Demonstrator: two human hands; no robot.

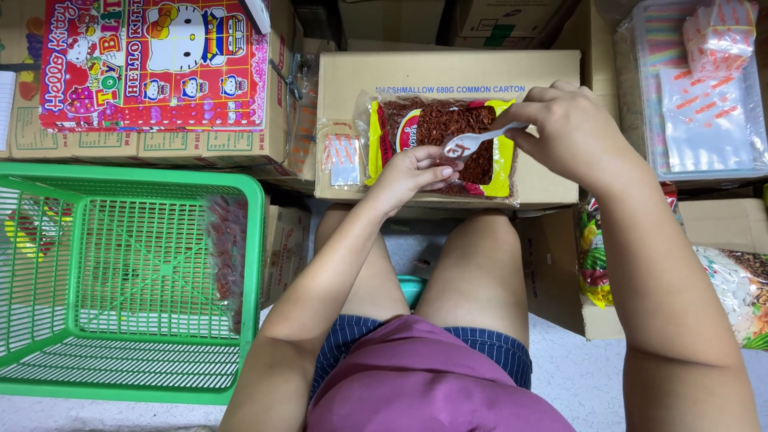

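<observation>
Head view: the right hand (572, 132) pinches the handle of a white plastic spoon (478, 141), long axis running left, bowl over the open bag of red-brown bits (440, 144) on a cardboard carton (448, 68). The left hand (412, 174), fingers curled, touches the bag just below the bowl. Whether those fingers hold anything is hidden.

Stacked cardboard cartons (160, 148) crowd a pale speckled floor (576, 372) — a green plastic basket (128, 280) at one side, a clear tub (696, 88) opposite — under even light.
</observation>
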